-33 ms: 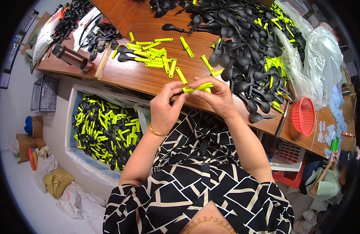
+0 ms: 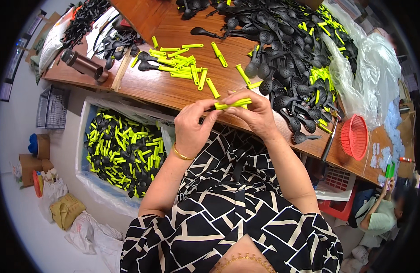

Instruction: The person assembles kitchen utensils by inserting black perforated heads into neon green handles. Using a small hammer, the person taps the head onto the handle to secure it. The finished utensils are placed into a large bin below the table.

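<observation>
Over the front edge of the table, a lime-green plastic handle [image 2: 232, 104] is pinched between both hands. My left hand [image 2: 192, 127] grips its left end with thumb and forefinger. My right hand [image 2: 255, 116] is closed on its right part, and a bit of green shows under those fingers; whether that is a second piece I cannot tell. Just beyond the fingertips lies a loose green handle [image 2: 212, 88]. Farther left is a small heap of green handles [image 2: 185, 66], with two black spoon heads [image 2: 147, 66] among them.
A large pile of black slotted spoons [image 2: 282, 59] covers the table's right side, beside clear plastic bags [image 2: 373, 77] and a red basket [image 2: 354, 136]. Left of my lap stands a lined bin [image 2: 85, 170] full of green-handled utensils. A brown flask [image 2: 85, 66] lies at left. Another person [image 2: 382, 214] sits far right.
The green pieces in my fingers looked slightly crossed before and now appear lined up as one. My hands have barely moved, and the whole view has shifted a little.
</observation>
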`<state>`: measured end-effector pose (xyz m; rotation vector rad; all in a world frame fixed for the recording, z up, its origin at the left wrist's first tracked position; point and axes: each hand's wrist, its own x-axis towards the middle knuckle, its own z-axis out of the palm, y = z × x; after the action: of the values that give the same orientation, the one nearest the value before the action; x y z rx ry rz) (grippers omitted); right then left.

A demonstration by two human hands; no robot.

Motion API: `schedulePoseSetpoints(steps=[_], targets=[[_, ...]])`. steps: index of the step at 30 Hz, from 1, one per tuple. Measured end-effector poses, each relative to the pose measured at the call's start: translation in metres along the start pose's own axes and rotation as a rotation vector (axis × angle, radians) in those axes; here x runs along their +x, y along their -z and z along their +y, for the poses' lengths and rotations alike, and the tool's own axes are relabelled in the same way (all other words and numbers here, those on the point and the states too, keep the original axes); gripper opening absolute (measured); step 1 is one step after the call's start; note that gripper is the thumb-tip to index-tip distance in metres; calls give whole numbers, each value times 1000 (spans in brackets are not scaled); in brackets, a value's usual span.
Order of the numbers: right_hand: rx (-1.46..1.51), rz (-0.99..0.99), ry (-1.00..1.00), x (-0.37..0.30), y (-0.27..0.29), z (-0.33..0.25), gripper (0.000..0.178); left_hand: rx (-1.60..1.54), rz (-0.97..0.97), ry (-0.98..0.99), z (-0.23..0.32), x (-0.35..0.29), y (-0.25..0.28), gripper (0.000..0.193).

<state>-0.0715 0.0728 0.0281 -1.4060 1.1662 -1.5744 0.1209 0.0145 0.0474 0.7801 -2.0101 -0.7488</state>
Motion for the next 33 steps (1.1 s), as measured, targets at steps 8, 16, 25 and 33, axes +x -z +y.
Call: schedulePoseSetpoints(steps=[8, 16, 25, 33], targets=[[-9, -25, 143, -4, -2, -19, 19, 200, 16, -293, 11, 7, 14, 23], [-168, -104, -30, -9, 8, -15, 16, -110, -373, 203, -12, -12, 1, 19], [-51, -361, -72, -34, 43, -16, 21, -1133, -915, 789, -37, -23, -5, 27], [-658, 551, -305, -144, 133, -54, 31, -739, -513, 886, -48, -59, -45, 21]])
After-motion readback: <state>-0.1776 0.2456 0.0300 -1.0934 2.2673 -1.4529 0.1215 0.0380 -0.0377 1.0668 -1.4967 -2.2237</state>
